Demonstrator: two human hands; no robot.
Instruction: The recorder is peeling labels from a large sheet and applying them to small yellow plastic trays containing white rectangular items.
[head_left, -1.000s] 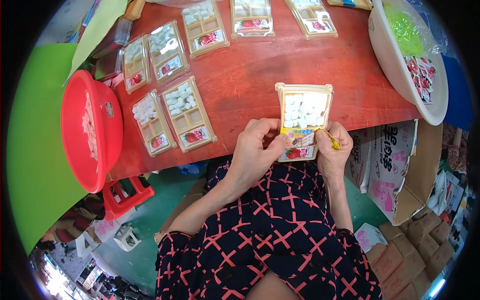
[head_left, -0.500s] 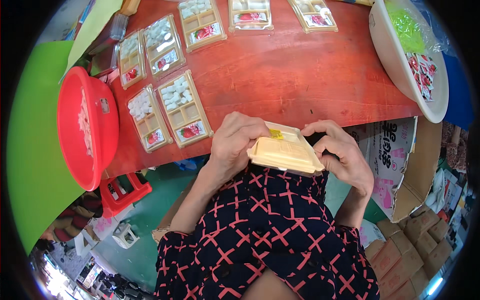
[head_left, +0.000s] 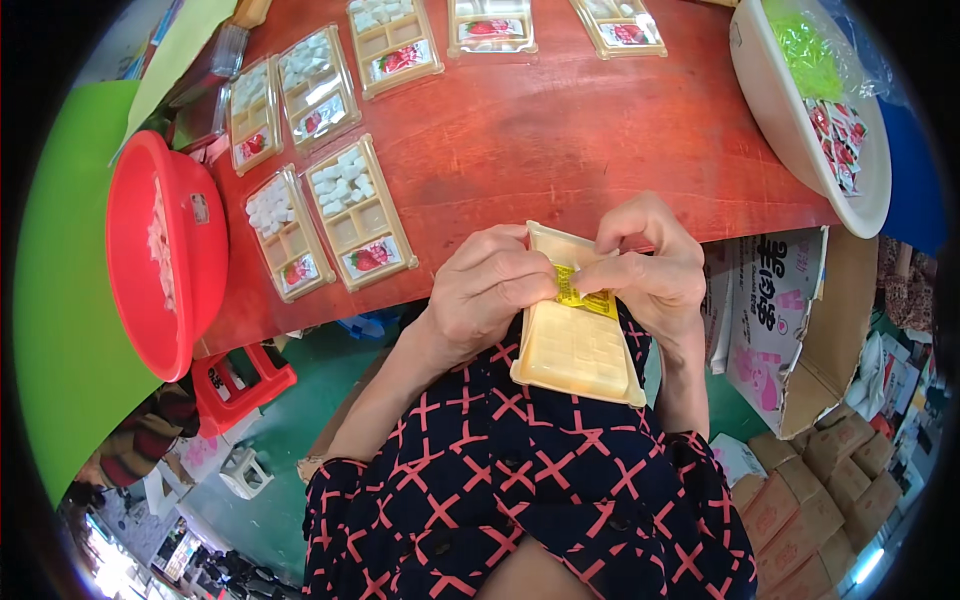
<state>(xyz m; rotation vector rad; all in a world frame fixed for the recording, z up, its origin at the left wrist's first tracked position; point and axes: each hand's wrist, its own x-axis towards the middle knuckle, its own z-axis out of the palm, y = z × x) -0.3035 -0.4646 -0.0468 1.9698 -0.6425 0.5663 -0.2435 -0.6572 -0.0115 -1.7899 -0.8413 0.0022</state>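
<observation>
I see the tray [head_left: 578,355] held underside up at the table's [head_left: 560,130] near edge. The left hand [head_left: 490,285] is curled closed on its left side; the right hand [head_left: 655,268], half curled, touches the yellow label [head_left: 602,303], though I cannot tell whether it grips.

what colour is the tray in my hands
The tray is pale yellow, best seen in the head view.

Workroom, red-stained wooden counter [head_left: 560,120], green floor [head_left: 322,382].
Low red plastic stool [head_left: 225,418] and white stool [head_left: 240,470] lower left; brown cartons [head_left: 795,510] stacked lower right, bright light strip [head_left: 868,566] beside them. Glare far lower left, source unclear.
</observation>
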